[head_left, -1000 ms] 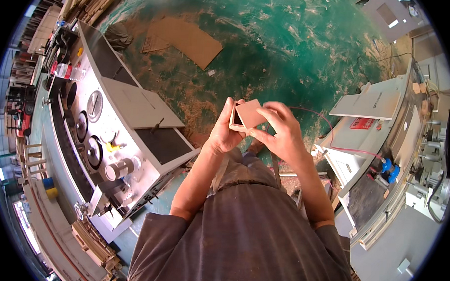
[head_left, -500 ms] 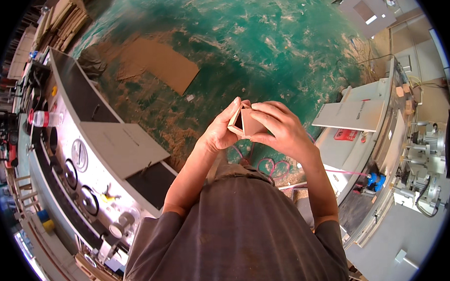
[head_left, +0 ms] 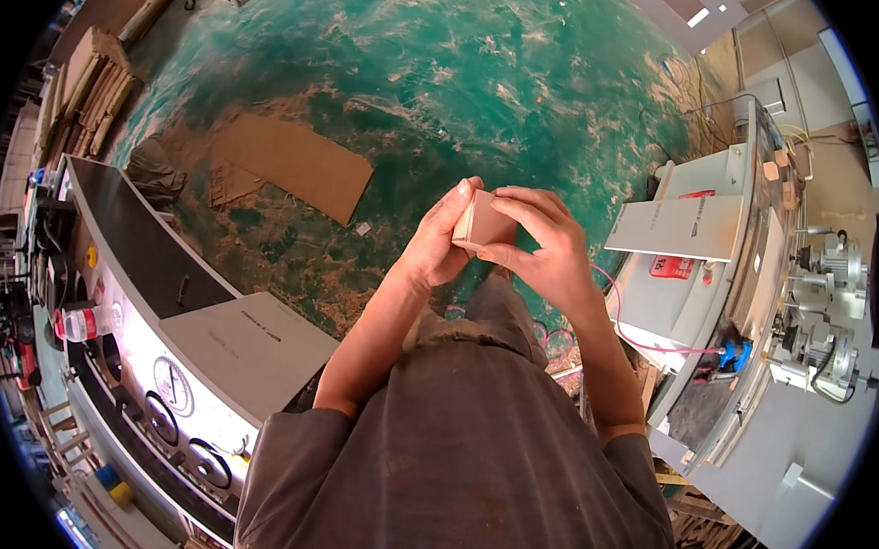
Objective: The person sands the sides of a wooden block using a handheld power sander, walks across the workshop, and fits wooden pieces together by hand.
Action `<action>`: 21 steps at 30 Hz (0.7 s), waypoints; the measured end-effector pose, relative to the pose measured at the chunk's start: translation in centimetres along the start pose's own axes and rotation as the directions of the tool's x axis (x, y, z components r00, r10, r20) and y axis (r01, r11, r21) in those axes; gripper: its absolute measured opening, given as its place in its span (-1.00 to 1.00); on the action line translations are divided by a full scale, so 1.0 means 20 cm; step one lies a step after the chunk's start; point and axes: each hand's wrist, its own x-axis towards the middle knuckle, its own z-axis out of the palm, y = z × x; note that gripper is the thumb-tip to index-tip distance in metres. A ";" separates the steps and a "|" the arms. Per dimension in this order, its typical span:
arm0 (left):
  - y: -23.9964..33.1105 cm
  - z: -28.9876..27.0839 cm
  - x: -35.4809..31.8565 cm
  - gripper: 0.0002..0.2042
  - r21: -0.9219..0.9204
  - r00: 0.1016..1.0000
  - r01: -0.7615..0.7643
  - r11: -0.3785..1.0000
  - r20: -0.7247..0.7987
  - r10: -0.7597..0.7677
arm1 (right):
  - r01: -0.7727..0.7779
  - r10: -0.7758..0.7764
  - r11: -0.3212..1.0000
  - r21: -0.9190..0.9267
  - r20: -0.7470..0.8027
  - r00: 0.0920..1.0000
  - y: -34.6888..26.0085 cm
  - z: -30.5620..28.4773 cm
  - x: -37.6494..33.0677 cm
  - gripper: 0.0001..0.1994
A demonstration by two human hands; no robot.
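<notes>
In front of my body, both hands hold a bundle of small flat brown wooden boards [head_left: 492,222], whose pale edges show on the left side. My left hand [head_left: 437,243] is closed around the left end, thumb pointing up along it. From the right, my right hand [head_left: 552,242] grips the boards, its fingers over the far edge and its thumb at the near edge. The hands hide part of the bundle, and I cannot tell how many boards it has.
A long machine table [head_left: 122,225] stands left, with a pale panel [head_left: 248,350] across it and a clear bottle [head_left: 84,322] beside. A cardboard sheet [head_left: 298,163] lies on the green floor [head_left: 484,102]. At right is another machine [head_left: 695,312] with a pink hose [head_left: 650,348].
The dark gap between the boards has closed, and they now lie together. My right thumb has shifted along the near edge. The surroundings have shifted in view, and a leg shows below the hands.
</notes>
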 end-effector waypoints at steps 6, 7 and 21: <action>0.05 -0.01 0.15 -0.44 -0.016 0.997 -0.066 0.998 0.040 0.066 | 0.008 -0.008 1.000 0.023 -0.013 1.000 0.12 0.01 0.13 -0.46; 0.05 -0.01 0.17 -0.44 -0.017 0.996 -0.076 0.997 0.034 0.077 | 0.017 -0.017 0.999 0.029 -0.008 1.000 0.13 0.00 0.15 -0.46; 0.04 0.02 0.33 -0.37 -0.293 0.938 -0.208 0.933 0.210 0.275 | 0.142 -0.154 0.980 0.139 0.080 0.985 0.25 -0.18 0.36 -0.28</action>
